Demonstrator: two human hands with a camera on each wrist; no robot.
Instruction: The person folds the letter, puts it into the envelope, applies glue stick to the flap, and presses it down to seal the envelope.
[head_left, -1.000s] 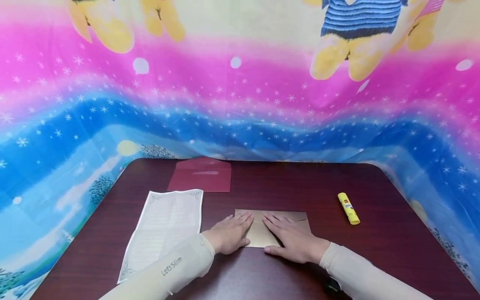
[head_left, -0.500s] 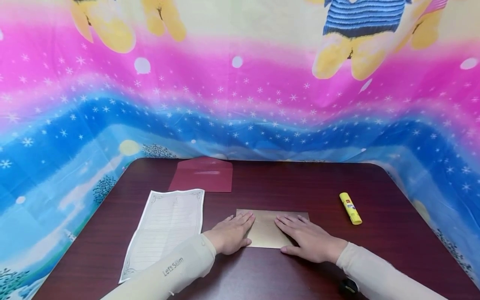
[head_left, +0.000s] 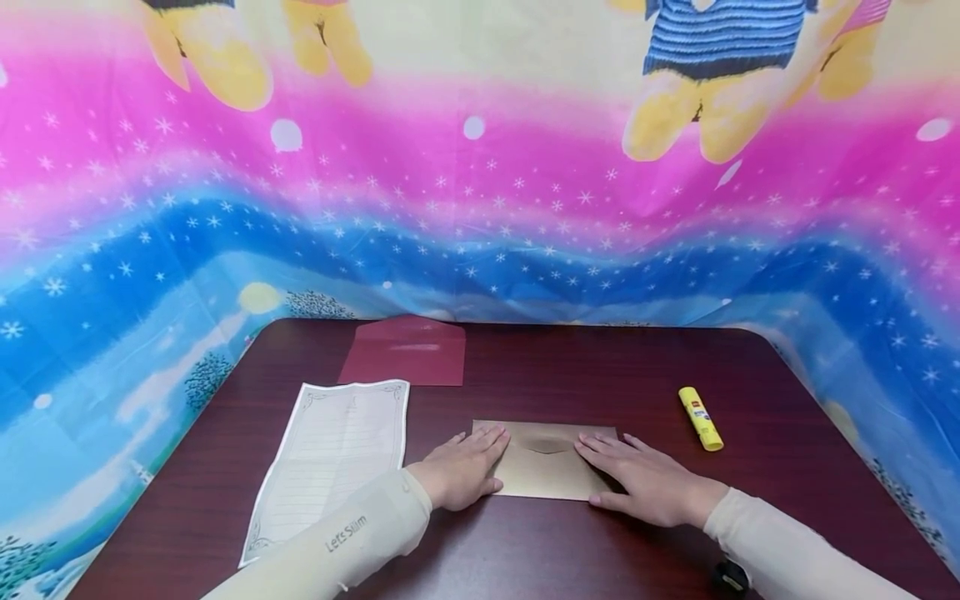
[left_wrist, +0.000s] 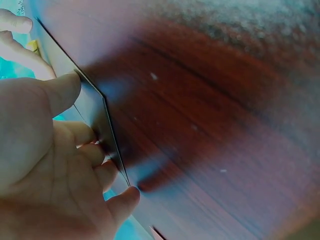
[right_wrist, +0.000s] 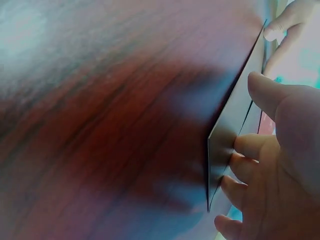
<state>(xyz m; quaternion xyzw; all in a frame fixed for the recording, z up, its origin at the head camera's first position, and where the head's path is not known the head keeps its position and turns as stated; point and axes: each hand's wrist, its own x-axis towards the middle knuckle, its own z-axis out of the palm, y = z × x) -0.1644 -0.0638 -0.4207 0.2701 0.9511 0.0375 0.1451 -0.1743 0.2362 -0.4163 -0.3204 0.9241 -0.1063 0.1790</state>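
A gold envelope [head_left: 540, 471] lies flat on the dark wood table, its long side toward the person. Near its top middle, the edge of the flap [head_left: 547, 447] shows as a shallow point. The left hand [head_left: 461, 468] rests on the envelope's left end, fingers extended and thumb at the near edge. On the right end rests the right hand [head_left: 645, 477], fingers likewise extended. Both wrist views show fingertips and thumb touching the envelope [right_wrist: 227, 122] without curling round it.
Left of the hands lies a creased, lined sheet of paper [head_left: 337, 442] with an ornate border, partly under the left sleeve. A dark red envelope [head_left: 405, 367] with raised flap side sits at the back edge. A yellow glue stick [head_left: 701, 419] lies at the right.
The right hand has slid rightward across the envelope from near its middle to its right end, uncovering the flap's point. The left hand has stayed in place.
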